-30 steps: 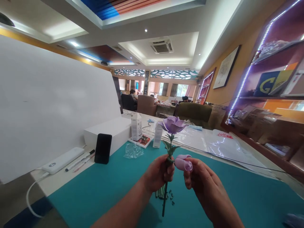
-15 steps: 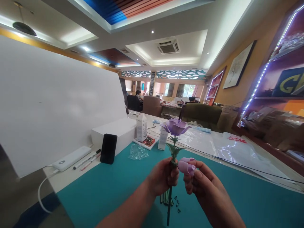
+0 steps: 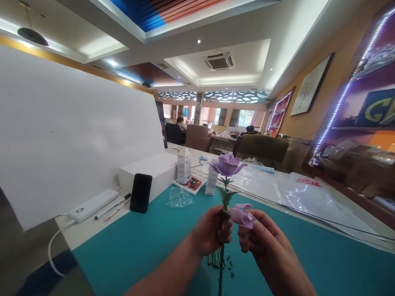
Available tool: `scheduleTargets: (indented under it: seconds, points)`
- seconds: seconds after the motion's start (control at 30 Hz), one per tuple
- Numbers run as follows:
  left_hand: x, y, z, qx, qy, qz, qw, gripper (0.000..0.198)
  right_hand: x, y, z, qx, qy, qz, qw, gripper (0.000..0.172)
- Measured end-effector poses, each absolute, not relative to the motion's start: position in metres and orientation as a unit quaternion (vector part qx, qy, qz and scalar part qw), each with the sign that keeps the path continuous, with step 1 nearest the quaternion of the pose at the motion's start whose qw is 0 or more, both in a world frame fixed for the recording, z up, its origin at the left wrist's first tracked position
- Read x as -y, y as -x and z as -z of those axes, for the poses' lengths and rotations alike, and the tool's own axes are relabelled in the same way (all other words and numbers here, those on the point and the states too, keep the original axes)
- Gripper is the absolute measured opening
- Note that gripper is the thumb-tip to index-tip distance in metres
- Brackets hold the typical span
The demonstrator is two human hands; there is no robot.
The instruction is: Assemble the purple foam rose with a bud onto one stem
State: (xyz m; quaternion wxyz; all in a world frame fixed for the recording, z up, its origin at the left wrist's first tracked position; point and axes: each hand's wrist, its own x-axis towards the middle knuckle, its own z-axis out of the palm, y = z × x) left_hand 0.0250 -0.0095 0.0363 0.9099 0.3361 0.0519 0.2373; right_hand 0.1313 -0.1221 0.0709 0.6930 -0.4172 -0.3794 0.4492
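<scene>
An artificial flower point(image 3: 227, 165) with a purple bloom stands upright in my left hand point(image 3: 210, 232), whose fingers are wrapped round its dark green stem just under the leaves. My right hand point(image 3: 262, 238) pinches a light purple petal piece point(image 3: 242, 216) between thumb and fingers. That piece is cupped, its open side facing the stem, and sits close beside my left hand; whether it touches the stem I cannot tell. Below the hands, several green stem pieces point(image 3: 214, 258) and small dark green rings point(image 3: 230, 264) lie on the teal mat point(image 3: 148, 242).
To the left are a black phone point(image 3: 141, 193), pens point(image 3: 114, 206) and a white power bank point(image 3: 92, 204) with a cable. Crumpled clear plastic point(image 3: 179, 198), a carton point(image 3: 184, 166) and a small white box point(image 3: 211, 183) stand farther back. Plastic sheeting point(image 3: 277, 189) covers the right rear.
The petal piece in my right hand has tilted and its petals stand slightly farther apart. Both hands stay in nearly the same place, and the flower has shifted very slightly left.
</scene>
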Motion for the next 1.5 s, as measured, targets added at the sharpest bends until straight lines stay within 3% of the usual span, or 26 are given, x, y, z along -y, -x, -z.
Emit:
scheduleTargets:
  seconds: [0.27,0.5,1.07,1.37,1.5]
  points:
    - [0.007,-0.026,-0.033,-0.032,-0.339,-0.229,0.912,0.030,0.126,-0.138,-0.075,0.389,0.475,-0.333,0.716,0.053]
    - [0.007,-0.027,-0.029,-0.021,-0.338,-0.219,0.915,0.029,0.131,-0.147,-0.073,0.471,0.494,-0.219,0.697,0.042]
    - [0.010,-0.029,-0.028,-0.015,-0.341,-0.218,0.914,0.031,0.134,-0.140,-0.077,0.497,0.521,-0.225,0.657,0.044]
    - [0.011,-0.030,-0.033,0.000,-0.344,-0.257,0.903,0.028,0.130,-0.154,-0.057,0.413,0.537,-0.244,0.694,0.049]
    - [0.016,-0.032,-0.038,0.005,-0.351,-0.287,0.891,0.032,0.126,-0.156,-0.029,0.433,0.602,-0.255,0.621,0.059]
